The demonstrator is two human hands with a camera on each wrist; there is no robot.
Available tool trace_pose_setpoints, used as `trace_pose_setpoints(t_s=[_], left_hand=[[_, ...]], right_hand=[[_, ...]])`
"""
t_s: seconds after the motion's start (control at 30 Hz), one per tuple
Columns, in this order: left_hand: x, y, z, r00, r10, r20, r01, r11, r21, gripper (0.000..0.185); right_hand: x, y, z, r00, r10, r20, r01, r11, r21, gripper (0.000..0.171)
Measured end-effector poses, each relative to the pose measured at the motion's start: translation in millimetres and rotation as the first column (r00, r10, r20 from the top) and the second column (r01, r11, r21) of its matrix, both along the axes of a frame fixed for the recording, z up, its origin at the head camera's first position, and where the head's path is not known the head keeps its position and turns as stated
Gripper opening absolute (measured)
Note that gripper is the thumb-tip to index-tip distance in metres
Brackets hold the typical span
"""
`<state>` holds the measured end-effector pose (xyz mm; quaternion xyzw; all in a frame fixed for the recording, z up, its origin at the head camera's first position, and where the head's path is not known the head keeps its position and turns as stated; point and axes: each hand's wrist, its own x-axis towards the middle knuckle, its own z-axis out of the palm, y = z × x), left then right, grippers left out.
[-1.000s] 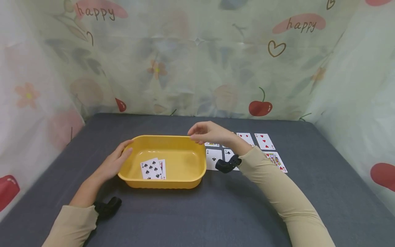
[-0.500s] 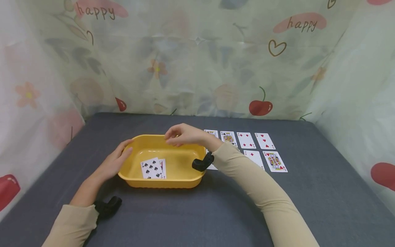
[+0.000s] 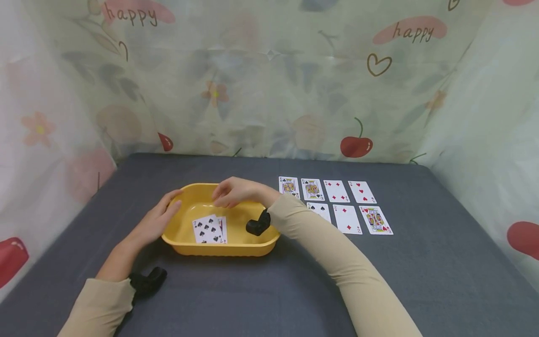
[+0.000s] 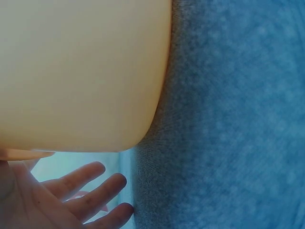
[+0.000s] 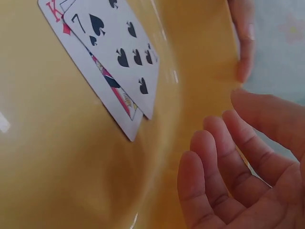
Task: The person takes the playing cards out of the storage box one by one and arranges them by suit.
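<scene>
A yellow plastic tub (image 3: 223,250) stands on the grey table (image 3: 294,290). Inside it lie two overlapping cards (image 3: 209,229), a seven of spades (image 5: 126,47) on top of a red king (image 5: 112,90). My left hand (image 3: 157,220) rests against the tub's left rim with its fingers (image 4: 81,179) straight beside the yellow wall (image 4: 81,71). My right hand (image 3: 233,192) hovers over the tub's middle. In the right wrist view its fingers (image 5: 214,157) are relaxed and hold nothing.
To the right of the tub, face-up cards lie in two rows: an upper row (image 3: 326,191) and a lower row (image 3: 347,218), partly hidden by my right forearm. A patterned curtain (image 3: 269,84) closes off the back and sides. Grey tabletop (image 4: 228,119) runs toward me.
My right hand has moved left from above the card rows to over the tub, uncovering the upper row's left cards. The left hand and the tub have stayed put.
</scene>
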<state>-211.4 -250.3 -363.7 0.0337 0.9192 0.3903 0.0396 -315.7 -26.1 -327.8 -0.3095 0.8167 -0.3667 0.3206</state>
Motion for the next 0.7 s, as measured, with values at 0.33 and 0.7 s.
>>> trace_pose_setpoints(t_s=[0.33,0.7], left_hand=[[-0.9,0,-0.6,1.000,0.001,0.005,-0.001,1.000,-0.003,0.064],[-0.9,0,-0.3,1.000,0.000,-0.001,0.000,1.000,-0.003,0.063]], right_hand=[[2.9,-17,-9.7,0.999,0.030,-0.016,-0.028,0.997,0.072,0.031],[4.4,-25,-19.7,0.996,0.066,-0.055,-0.057,0.986,0.156,0.033]])
